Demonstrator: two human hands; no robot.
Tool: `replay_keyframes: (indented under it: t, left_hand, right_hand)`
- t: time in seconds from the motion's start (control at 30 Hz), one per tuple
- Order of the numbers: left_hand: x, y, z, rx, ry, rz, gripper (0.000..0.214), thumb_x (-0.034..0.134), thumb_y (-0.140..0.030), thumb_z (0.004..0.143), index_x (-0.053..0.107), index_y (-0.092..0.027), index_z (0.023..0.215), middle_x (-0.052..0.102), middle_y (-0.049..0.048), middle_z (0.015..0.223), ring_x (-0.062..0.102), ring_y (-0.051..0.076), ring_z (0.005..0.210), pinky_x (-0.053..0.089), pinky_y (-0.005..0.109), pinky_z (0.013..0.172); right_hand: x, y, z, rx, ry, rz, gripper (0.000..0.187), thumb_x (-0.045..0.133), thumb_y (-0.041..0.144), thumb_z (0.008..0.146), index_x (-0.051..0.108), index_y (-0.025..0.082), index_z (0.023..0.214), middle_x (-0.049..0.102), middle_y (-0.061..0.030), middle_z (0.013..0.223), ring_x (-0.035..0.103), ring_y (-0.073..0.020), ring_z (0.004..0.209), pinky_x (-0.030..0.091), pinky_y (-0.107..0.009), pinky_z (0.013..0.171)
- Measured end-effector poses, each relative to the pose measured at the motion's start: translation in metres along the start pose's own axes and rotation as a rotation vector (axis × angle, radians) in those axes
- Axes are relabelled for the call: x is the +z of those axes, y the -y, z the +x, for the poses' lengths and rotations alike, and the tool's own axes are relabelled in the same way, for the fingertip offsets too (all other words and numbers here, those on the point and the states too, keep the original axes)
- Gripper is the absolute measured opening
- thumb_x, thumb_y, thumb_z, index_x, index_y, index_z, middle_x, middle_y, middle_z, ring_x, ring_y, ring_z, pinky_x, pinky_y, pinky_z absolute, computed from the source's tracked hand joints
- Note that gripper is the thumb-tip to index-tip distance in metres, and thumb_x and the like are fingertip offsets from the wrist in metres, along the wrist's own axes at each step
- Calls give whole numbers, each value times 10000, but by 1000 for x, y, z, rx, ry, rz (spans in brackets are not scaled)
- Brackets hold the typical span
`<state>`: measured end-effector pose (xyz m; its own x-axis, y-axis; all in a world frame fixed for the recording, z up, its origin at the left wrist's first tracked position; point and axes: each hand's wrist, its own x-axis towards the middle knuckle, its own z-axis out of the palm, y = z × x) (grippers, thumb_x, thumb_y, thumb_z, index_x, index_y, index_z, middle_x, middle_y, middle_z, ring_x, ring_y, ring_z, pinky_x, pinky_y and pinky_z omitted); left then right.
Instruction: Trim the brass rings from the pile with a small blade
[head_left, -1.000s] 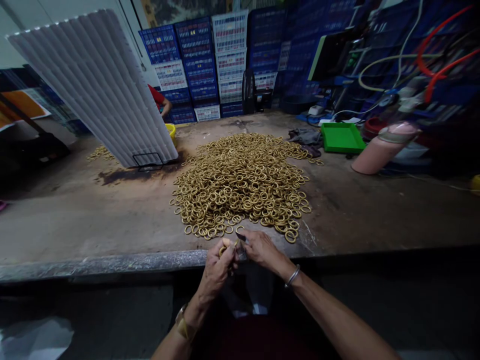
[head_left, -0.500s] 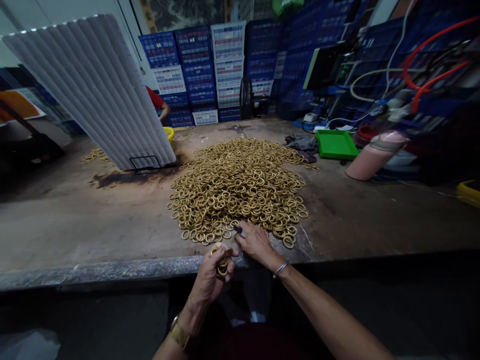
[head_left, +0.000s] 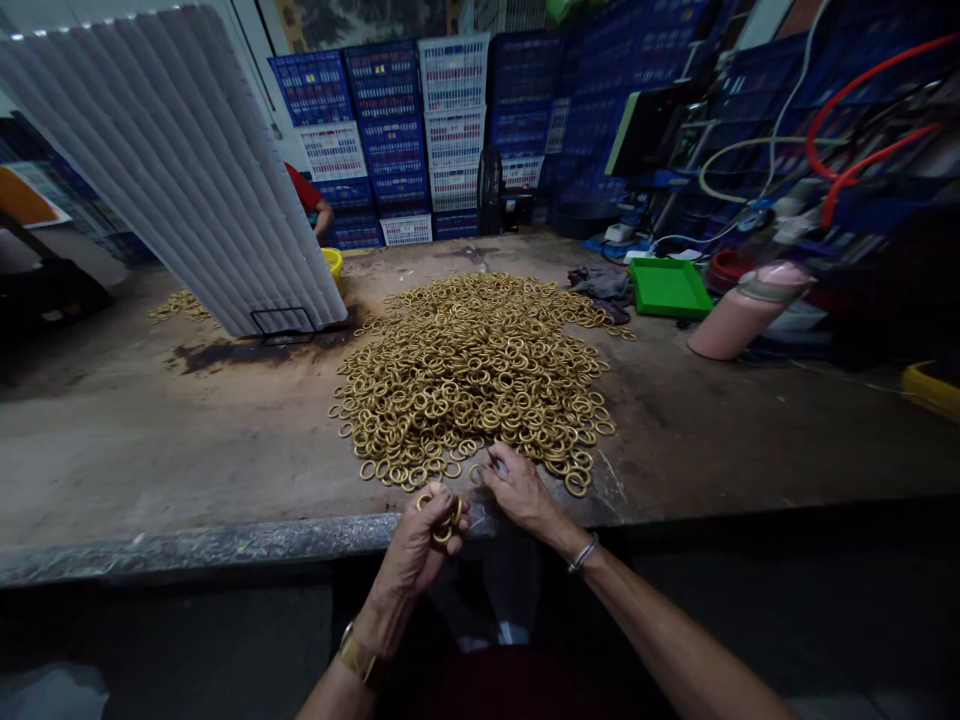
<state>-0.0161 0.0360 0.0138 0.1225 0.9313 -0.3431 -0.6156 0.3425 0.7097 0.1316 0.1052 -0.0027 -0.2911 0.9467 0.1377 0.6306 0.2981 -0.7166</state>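
A large heap of brass-coloured metal rings [head_left: 480,360] covers the middle of the worktable [head_left: 262,430]. In front of it, at the table's edge, my left hand [head_left: 427,535] is closed around several of these rings [head_left: 444,525]. Just to its right, my right hand [head_left: 521,490] is at the heap's near edge, its fingers closed on a small dark tool [head_left: 496,462] with a thin tip. The tool's kind is too small to make out. One loose ring [head_left: 475,473] is by the right fingertips; whether they touch it I cannot tell.
A tall white corrugated panel [head_left: 187,170] stands at the left in a wire holder [head_left: 281,325], partly hiding a person in red [head_left: 307,195]. A green tray [head_left: 670,287], dark cloth [head_left: 600,283] and pink bottle [head_left: 739,315] sit at the right. Stacked crates [head_left: 386,130] line the back.
My right hand has drawn back slightly to the right, and the dark tool is turned differently in its fingers. My left hand still grips its rings, fingers more curled. The view has shifted slightly.
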Motion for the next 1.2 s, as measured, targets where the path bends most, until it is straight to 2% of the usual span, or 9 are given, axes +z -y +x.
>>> replay_keyframes:
  t: [0.07,0.17,0.37,0.47,0.67,0.77,0.87,1.07,1.2]
  left_hand:
    - [2,2,0,13,-11,52,279,659,-353,679,462,-157,703,536,0,665,507,81,540,303,145,381]
    - [5,3,0,30,-45,124,298,658,-391,668,491,-149,717,523,-9,648,504,77,517,316,153,380]
    - [10,6,1,36,-71,133,352,644,-449,653,546,-135,781,535,0,679,508,78,502,331,155,362]
    - [9,7,1,76,-57,179,336,616,-447,683,549,-138,795,545,8,709,507,77,508,339,155,364]
    - [5,6,-1,185,-114,515,318,541,-470,736,540,-152,717,505,-31,531,447,60,396,333,161,381]
    - [6,7,-1,202,-138,591,326,534,-480,735,526,-156,696,491,-42,497,410,53,356,314,163,369]
    - [8,8,-1,161,-119,539,325,542,-483,726,514,-161,691,470,-45,526,423,58,388,324,160,367]
    - [9,11,-5,19,25,267,277,529,-440,757,499,-165,765,454,-34,635,421,51,444,327,154,366]
    - [10,14,-7,-16,85,266,277,513,-439,770,493,-163,765,459,-24,654,421,52,457,337,156,380]
  right_hand:
    - [-2,3,-4,-5,-44,114,83,438,260,775,468,193,736,519,19,663,465,-104,589,342,-199,552]
    - [-6,10,-11,-45,-81,171,75,428,261,781,455,198,751,509,20,674,462,-101,594,353,-198,552]
    - [-6,17,-21,-211,-27,57,74,433,262,810,481,204,810,544,-3,702,503,-118,601,364,-223,592]
    - [-3,16,-23,-251,2,32,81,450,254,808,496,202,852,569,-20,733,532,-137,649,366,-231,608]
    - [-6,24,-24,-118,46,220,136,434,314,825,503,205,783,510,24,657,463,-99,579,358,-206,571]
    - [-6,27,-22,-67,47,300,151,461,321,801,488,198,718,465,42,624,435,-88,572,349,-194,562]
    - [-4,26,-20,-28,37,309,130,479,297,774,478,196,692,441,50,609,412,-85,565,335,-193,551]
    - [-2,26,-18,11,51,336,112,452,257,769,456,200,673,430,57,579,408,-83,539,329,-191,534]
    - [0,24,-17,7,50,354,111,432,211,760,444,197,650,402,61,563,393,-79,530,330,-185,528]
